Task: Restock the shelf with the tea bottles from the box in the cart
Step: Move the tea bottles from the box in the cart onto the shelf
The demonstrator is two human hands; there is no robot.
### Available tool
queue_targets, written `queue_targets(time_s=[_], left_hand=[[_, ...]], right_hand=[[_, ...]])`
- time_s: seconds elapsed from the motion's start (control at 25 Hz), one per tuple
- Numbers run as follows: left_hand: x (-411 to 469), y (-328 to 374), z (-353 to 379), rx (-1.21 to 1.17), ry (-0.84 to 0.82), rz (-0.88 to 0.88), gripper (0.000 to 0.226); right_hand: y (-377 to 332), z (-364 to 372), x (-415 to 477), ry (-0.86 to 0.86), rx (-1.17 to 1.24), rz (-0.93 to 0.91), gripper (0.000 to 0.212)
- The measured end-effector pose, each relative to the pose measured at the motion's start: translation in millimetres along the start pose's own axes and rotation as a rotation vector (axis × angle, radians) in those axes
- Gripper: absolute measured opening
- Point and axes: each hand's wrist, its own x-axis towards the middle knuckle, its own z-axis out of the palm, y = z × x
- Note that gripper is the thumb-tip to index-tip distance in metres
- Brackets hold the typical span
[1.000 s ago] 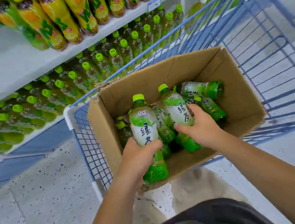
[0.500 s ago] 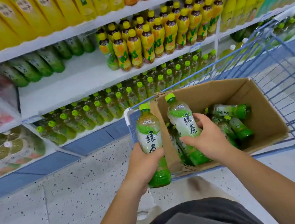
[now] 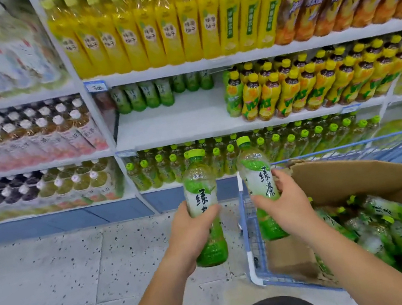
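At the frame's centre the person is gripping two upright tea bottles, left hand (image 3: 191,230) fingers clamped round the left bottle (image 3: 200,192) and right hand (image 3: 284,204) fingers round the right bottle (image 3: 260,182), lifted out of the box (image 3: 360,178) at lower right, and is probably needing to raise both to the half-bare middle shelf (image 3: 175,121).

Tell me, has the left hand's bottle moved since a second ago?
Yes. The bottle went left, from over the box to beyond the cart rim, over the floor.
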Motion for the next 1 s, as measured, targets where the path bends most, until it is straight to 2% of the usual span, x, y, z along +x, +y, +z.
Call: queue_targets(time_s=[0.32,0.56,0.84,1.0], left_hand=[[93,68,-17,0.049,0.151,-0.028,0.023],[199,99,-6,0.123,0.151,0.041,0.022],[339,90,-19,0.275,0.108,0.118,0.02],[412,88,-28,0.323,0.095,0.215,0.022]], right_hand=[[-27,44,104,-0.001,0.083,-0.017,0.075],[-39,61,187,0.01,0.049,-0.004,0.08],[-30,101,289,0.049,0.006,-0.06,0.074],[-25,126,350,0.05,0.026,-0.065,0.061]])
